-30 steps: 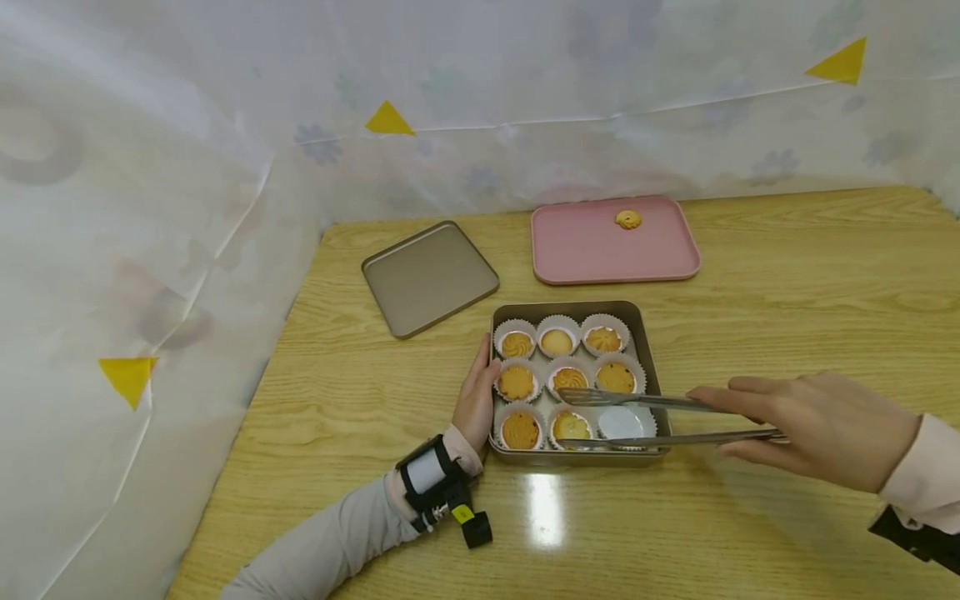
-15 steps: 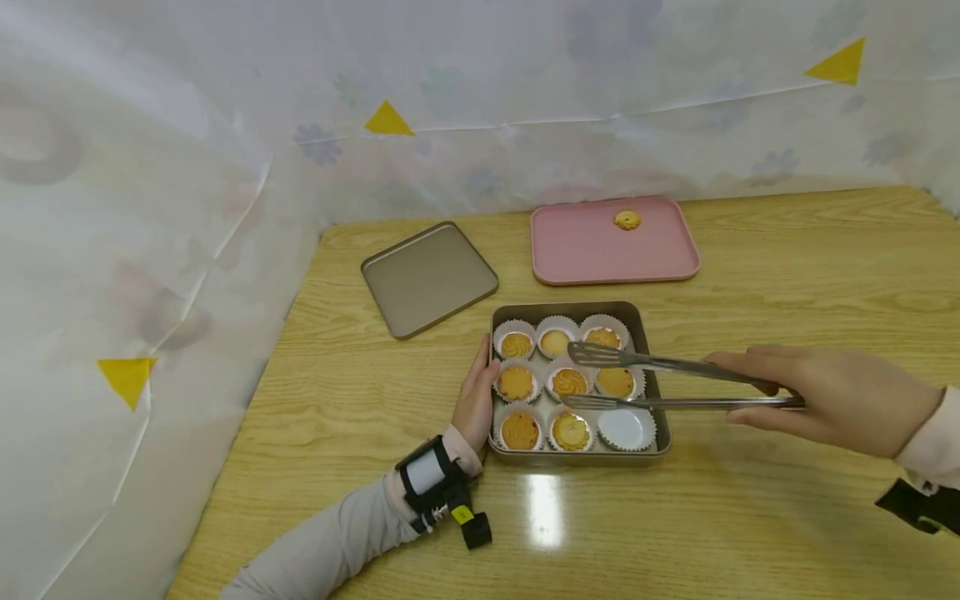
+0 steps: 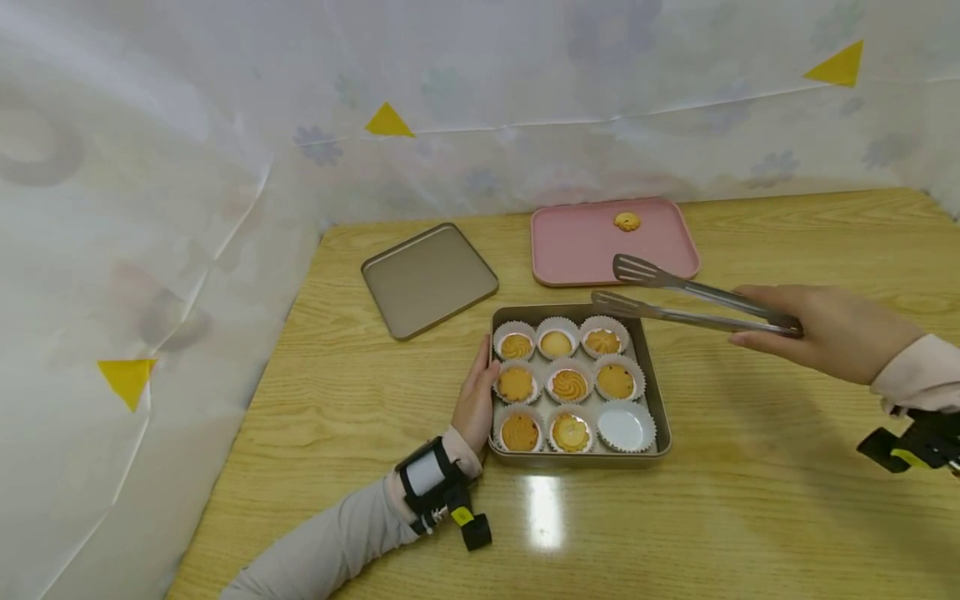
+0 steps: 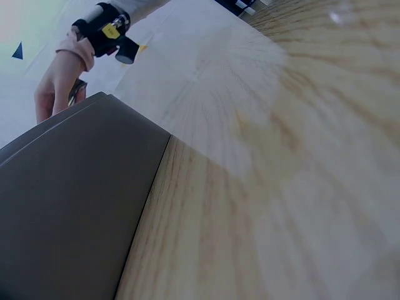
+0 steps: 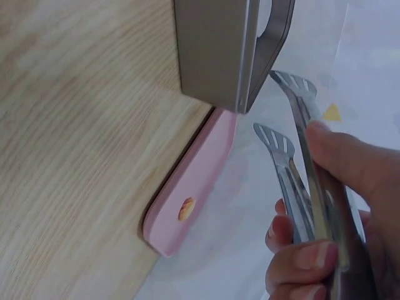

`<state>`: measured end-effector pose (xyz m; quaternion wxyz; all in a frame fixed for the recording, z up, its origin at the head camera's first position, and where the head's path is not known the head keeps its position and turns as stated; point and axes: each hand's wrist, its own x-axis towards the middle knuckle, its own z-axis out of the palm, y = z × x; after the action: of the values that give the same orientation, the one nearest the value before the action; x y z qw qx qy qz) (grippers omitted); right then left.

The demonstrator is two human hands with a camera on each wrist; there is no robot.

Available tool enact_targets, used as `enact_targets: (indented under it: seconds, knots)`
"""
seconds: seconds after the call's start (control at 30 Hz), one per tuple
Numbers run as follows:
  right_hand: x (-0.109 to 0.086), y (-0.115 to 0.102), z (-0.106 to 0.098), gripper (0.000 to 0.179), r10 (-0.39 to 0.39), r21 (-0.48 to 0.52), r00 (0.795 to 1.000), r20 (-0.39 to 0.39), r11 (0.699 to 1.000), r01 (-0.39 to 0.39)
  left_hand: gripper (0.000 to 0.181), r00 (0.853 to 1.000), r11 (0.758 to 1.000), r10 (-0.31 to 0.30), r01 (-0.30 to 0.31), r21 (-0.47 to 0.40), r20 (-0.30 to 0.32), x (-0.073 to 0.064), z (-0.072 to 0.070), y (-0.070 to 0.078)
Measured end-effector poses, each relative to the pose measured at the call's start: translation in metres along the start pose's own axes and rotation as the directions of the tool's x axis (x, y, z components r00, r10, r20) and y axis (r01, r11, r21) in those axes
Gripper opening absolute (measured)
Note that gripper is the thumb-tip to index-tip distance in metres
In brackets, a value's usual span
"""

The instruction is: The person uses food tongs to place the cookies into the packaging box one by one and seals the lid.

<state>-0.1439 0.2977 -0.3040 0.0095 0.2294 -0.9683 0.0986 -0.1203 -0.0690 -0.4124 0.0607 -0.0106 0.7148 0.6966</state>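
In the head view a rectangular metal tin (image 3: 660,408) holds rows of white paper cups with cookies, one in each except the front right cup (image 3: 626,427), which is bare inside. My left hand (image 3: 474,404) holds the tin's left wall, its thumb over the rim and its fingers along the outside. My right hand (image 3: 832,333) grips metal tongs (image 3: 697,304), whose slotted tips stand apart with nothing between them. Those tips hover over the tin's back right edge and the front of a pink tray (image 3: 577,250). On that tray, near its back, lies one cookie (image 3: 627,221).
A flat bronze-coloured lid or shallow tray (image 3: 430,279) lies behind the tin to the left. White patterned sheeting (image 3: 525,67) with yellow triangles borders the wooden table (image 3: 360,417) at the back and left.
My right hand has lifted the tongs from over the tin's front cups and moved them back toward the pink tray. The left hand and the tin have stayed put.
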Motion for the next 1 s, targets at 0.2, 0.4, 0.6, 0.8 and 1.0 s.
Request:
enact_targets:
  seconds: [0.2,0.4,0.6,0.8,1.0]
  knots:
    - [0.018,0.014,-0.002,0.063,0.082,0.009,0.994,0.073,0.997,-0.083,0.055,1.0,1.0,-0.012,0.012,-0.008,-0.001,0.0,0.001,0.0]
    - [0.034,0.023,-0.004,0.068,0.141,0.02,0.986,0.094,0.989,-0.144,0.055,1.0,1.0,-0.009,0.009,-0.011,-0.001,-0.001,0.001,0.001]
    - [0.053,0.036,-0.007,0.071,0.163,0.035,0.98,0.112,0.985,-0.167,0.055,1.0,1.0,-0.005,0.005,-0.016,-0.005,0.0,0.0,0.0]
    - [0.076,0.05,-0.006,0.068,0.155,0.012,0.983,0.1,0.988,-0.157,0.055,1.0,1.0,-0.003,0.002,-0.026,-0.007,0.001,0.0,0.0]
    - [0.099,0.062,0.0,0.068,0.198,0.016,0.975,0.102,0.98,-0.2,0.055,1.0,1.0,-0.004,0.003,-0.015,-0.014,0.002,-0.001,0.0]
